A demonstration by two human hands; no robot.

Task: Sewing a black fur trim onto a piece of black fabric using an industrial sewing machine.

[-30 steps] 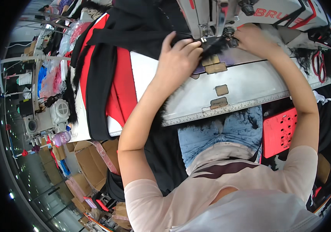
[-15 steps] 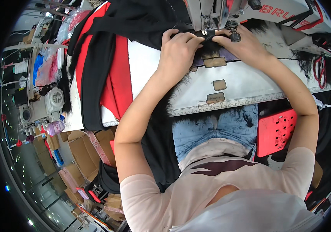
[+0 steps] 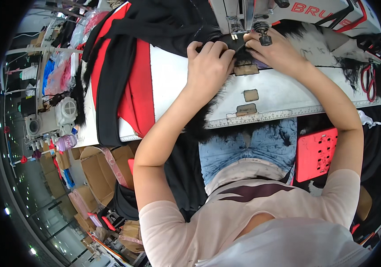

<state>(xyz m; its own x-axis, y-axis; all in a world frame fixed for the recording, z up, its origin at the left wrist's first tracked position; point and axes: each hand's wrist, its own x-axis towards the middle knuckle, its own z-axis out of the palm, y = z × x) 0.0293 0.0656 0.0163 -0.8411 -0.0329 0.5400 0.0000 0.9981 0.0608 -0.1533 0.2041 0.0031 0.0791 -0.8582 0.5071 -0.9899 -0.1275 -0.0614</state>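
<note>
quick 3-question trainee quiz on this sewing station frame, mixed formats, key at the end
1. True or false: both hands press fabric at the sewing machine's needle.
2. Which cloth lies left of the left hand? A) red and black B) plain white C) yellow
3. Fill in: a ___ runs along the table's front edge.

Key
1. True: left hand and right hand press black fabric under the sewing machine.
2. A: red and black cloth.
3. Ruler on the table.

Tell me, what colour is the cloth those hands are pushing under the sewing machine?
Black cloth, with a red panel further left on the table; the head view shows it.
</note>
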